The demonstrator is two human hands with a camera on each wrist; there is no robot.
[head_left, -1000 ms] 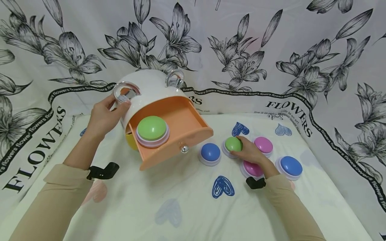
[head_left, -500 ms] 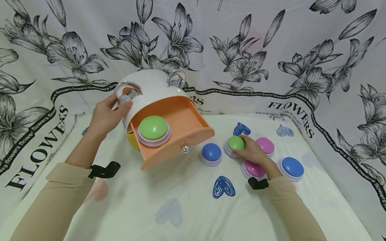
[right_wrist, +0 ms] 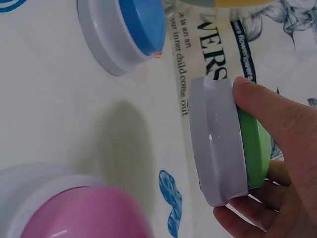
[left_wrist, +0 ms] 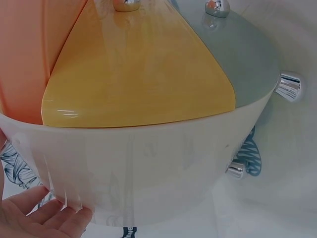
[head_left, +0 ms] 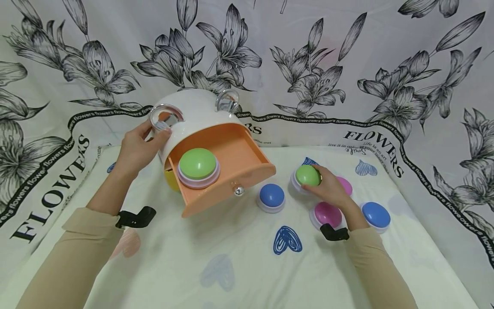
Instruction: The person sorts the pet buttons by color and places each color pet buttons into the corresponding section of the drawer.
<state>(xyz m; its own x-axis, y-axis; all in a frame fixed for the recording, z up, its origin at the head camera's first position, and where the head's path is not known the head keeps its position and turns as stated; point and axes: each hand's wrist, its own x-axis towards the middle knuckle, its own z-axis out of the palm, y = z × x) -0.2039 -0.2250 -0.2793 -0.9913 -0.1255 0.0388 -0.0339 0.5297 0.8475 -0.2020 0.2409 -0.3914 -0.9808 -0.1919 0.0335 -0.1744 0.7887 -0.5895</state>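
In the head view, my left hand (head_left: 140, 148) grips the left side of a rounded white drawer box (head_left: 193, 105), its thumb at a chrome ring (head_left: 166, 116). An orange drawer (head_left: 239, 146) stands pulled out, with a green dome-topped push button (head_left: 198, 165) at its left end. The left wrist view shows my fingers (left_wrist: 74, 220) against the white shell, beside a yellow drawer front (left_wrist: 138, 74) and a grey-green one (left_wrist: 247, 64). My right hand (head_left: 331, 189) holds another green push button (head_left: 307, 175) by its white base; in the right wrist view a shadow lies below it.
A blue push button (head_left: 272, 195) sits between the drawer and my right hand. Two pink push buttons, one nearer (head_left: 328, 214) and one partly hidden (head_left: 344, 185), and another blue push button (head_left: 376, 214) lie around my right hand. Behind hangs a flower-printed cloth (head_left: 293, 56).
My right hand has lifted the green push button off the cloth and shifted slightly right, covering more of the far pink one. My left hand keeps its hold on the drawer box.
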